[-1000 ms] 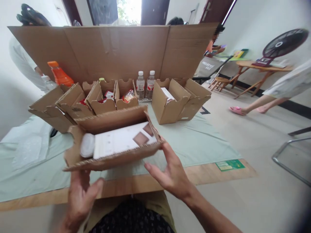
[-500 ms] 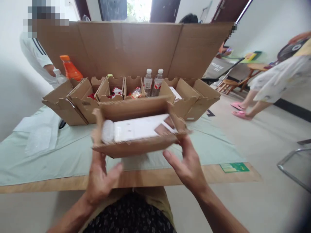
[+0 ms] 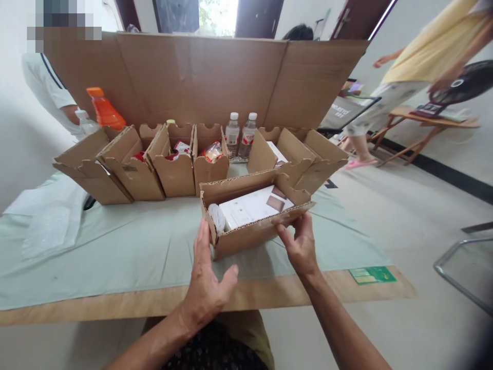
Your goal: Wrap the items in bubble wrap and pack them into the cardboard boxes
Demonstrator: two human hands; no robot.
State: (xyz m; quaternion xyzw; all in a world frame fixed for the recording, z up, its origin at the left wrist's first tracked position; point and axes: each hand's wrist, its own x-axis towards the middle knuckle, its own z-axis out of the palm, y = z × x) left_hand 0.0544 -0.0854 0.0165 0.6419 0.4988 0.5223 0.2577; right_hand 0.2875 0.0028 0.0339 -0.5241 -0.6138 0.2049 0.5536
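A small open cardboard box (image 3: pixel 246 237) rests on the green cloth (image 3: pixel 115 252) in front of me. Inside lie a white flat package (image 3: pixel 250 208) with brown squares and a white round item (image 3: pixel 216 217) at its left end. My left hand (image 3: pixel 206 277) presses flat against the box's left end, fingers stretched. My right hand (image 3: pixel 300 245) pinches the box's front rim near the right corner.
A row of open cardboard boxes (image 3: pixel 173 169) with snacks stands behind, two water bottles (image 3: pixel 241 134) and an orange bottle (image 3: pixel 103 110) beyond, before a tall cardboard screen (image 3: pixel 208 77). A person in white stands at left; another person in yellow walks at right by a wooden table with a fan.
The box has gone from being held up near me down onto the cloth, farther out and to the right. A person at right has walked further away.
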